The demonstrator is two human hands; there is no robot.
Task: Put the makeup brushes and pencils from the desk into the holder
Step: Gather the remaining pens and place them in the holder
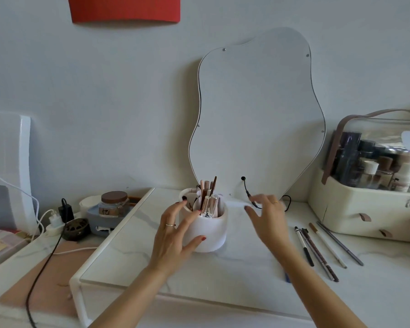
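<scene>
At holder: left fingers splayed on it; right fingers released, motion-blurred.

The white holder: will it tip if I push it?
Probably not easily: the holder looks squat and wide-based. On the glossy desk it may slide instead. The tall brushes standing inside could rattle or lean.

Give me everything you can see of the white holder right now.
The holder is white, matte and ceramic-looking, made of joined round cups: a larger one in front, a smaller one behind-left. It stands upright on the marbled riser, before the mirror. Slim handles and clear tubes stand in it. The left hand touches its left side, fingers spread.
</scene>
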